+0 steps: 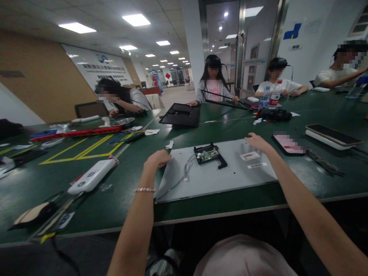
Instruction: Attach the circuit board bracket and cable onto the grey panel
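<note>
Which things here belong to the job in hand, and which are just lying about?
Likely the job, between left hand and right hand:
panel
circuit board
cable

Apparently just lying about:
pink phone
glasses
white device

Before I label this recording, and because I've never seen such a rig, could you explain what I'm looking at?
There is no robot here. The one picture comes from a camera worn on a person's head, looking forward and down at their own bare hands.

On the green table lies a flat grey panel. On it are a small circuit board, thin cables and white labels.

The left hand is at the panel's left edge, the right hand at its far edge; whether the fingers grip it is hard to tell.

A white device lies to the left, a phone to the right. Other people sit around the table.
</note>
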A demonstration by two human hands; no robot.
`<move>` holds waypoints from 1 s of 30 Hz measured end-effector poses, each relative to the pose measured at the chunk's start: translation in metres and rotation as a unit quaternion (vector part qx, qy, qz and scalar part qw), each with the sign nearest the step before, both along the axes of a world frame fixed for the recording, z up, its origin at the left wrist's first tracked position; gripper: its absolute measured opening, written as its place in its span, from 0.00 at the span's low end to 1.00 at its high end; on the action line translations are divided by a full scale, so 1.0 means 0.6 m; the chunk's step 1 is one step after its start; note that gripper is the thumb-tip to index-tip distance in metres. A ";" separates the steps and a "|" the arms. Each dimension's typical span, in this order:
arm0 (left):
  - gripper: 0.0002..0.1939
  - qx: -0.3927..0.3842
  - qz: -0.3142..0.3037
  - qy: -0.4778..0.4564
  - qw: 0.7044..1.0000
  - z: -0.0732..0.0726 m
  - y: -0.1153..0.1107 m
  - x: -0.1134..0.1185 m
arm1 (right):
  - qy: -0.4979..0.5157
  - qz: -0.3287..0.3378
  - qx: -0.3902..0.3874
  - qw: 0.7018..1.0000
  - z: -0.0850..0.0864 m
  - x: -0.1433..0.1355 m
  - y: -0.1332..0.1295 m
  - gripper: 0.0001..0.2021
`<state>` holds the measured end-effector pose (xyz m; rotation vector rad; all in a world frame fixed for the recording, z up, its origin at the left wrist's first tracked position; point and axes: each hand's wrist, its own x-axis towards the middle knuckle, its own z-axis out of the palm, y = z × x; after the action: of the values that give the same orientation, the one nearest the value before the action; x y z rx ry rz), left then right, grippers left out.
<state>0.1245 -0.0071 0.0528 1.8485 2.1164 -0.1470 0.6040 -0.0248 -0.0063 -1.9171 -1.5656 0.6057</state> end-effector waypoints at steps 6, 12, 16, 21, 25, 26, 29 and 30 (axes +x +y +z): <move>0.17 -0.011 0.004 -0.003 1.000 0.001 -0.001 0.002 | -0.032 0.013 -0.006 0.999 -0.003 0.000 0.001 0.32; 0.17 -0.009 -0.024 -0.009 1.000 -0.001 0.003 -0.002 | -0.054 0.019 -0.014 0.998 -0.003 0.000 0.000 0.33; 0.17 -0.005 -0.036 0.014 0.999 0.001 0.001 0.002 | -0.066 0.018 -0.025 0.997 -0.002 0.001 -0.003 0.33; 0.18 -0.015 -0.045 0.005 0.999 0.003 -0.001 0.010 | -0.084 0.011 -0.037 0.996 -0.002 0.003 -0.007 0.34; 0.17 0.106 -0.008 0.055 0.993 0.005 0.001 0.008 | -0.095 0.010 -0.043 0.994 -0.003 0.001 -0.009 0.34; 0.16 0.165 0.005 0.073 0.984 0.004 0.002 0.006 | -0.097 0.010 -0.043 0.994 -0.003 0.000 -0.010 0.34; 0.17 0.305 -0.012 0.110 0.946 -0.008 0.005 -0.003 | -0.106 0.011 -0.043 0.993 -0.004 -0.003 -0.013 0.34; 0.19 0.324 -0.038 0.117 0.938 -0.014 0.007 -0.006 | -0.109 0.012 -0.043 0.993 -0.005 -0.004 -0.013 0.33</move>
<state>0.1210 -0.0028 0.0445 2.3710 2.4554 0.3815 0.6016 -0.0325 -0.0095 -2.0888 -1.7240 0.4945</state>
